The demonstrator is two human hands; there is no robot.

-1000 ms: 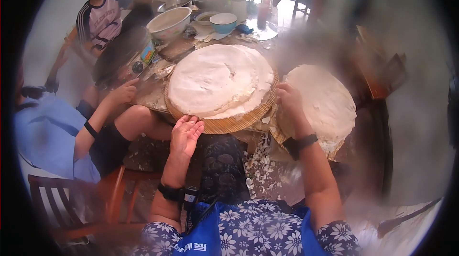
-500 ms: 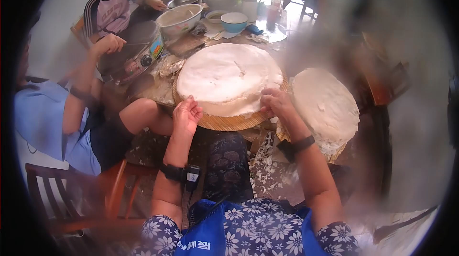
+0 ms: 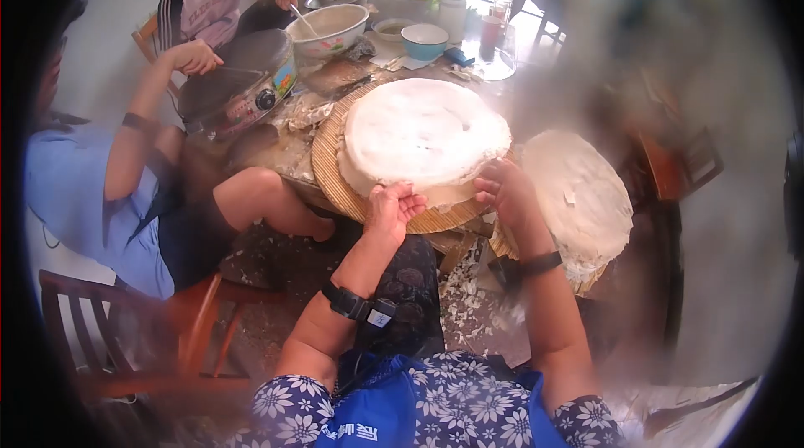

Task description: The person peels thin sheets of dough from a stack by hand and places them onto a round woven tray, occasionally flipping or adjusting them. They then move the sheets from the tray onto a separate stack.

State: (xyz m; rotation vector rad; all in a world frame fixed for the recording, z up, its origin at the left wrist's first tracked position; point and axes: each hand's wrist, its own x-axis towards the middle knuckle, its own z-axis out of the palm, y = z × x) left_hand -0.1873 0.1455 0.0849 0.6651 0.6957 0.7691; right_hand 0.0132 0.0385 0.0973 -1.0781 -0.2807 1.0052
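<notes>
A thick round stack of pale, thin sheets (image 3: 419,126) lies on a round woven mat (image 3: 331,165) in front of me. My left hand (image 3: 394,209) touches the stack's near edge, palm partly up, with its fingers curled together; whatever is between them is too small to make out. At the near right edge, my right hand (image 3: 502,184) has its fingers bent against the side of the stack. What its fingertips pinch, if anything, is hidden. A second round pale stack (image 3: 578,197) stands just right of my right hand.
At the left a person in blue (image 3: 84,188) sits beside a round griddle (image 3: 251,100). Farther back, another person (image 3: 205,8) holds a spoon in a large bowl (image 3: 331,32). A blue bowl (image 3: 425,42) stands behind the stack. Wooden chairs (image 3: 197,322) are at the lower left.
My left hand has moved right along the near edge, closer to my right hand. The stack sits farther right on its mat, baring more mat at the left. The far person's spoon is more upright.
</notes>
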